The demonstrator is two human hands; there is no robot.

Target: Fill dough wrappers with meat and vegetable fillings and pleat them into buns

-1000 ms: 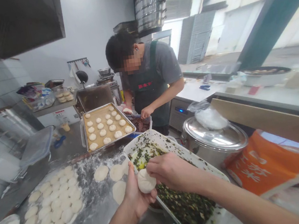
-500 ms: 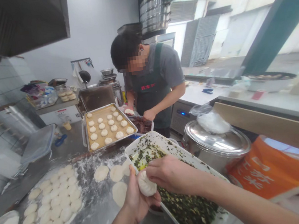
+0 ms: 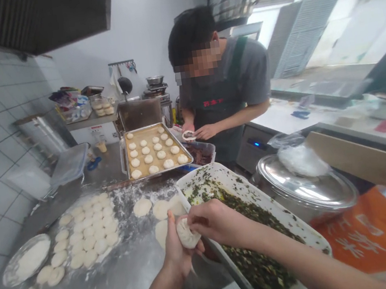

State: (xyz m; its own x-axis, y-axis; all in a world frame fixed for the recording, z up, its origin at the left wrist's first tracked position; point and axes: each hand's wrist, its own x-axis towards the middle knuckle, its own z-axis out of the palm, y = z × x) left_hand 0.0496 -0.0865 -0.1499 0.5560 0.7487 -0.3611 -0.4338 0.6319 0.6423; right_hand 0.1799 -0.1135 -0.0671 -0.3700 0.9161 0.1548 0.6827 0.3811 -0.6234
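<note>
Tighter pleats on the dough bun [image 3: 186, 233]; left hand [image 3: 178, 253] cupping, right hand [image 3: 214, 220] pinching

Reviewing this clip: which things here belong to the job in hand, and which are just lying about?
Part of the job:
- left hand cupping a pleated dough bun
- right hand pinching its top
- white tray of chopped greens
- flat dough rounds
- dough balls
- baking tray of shaped buns

Just lying about:
- lidded steel pot
- orange printed sack
</note>
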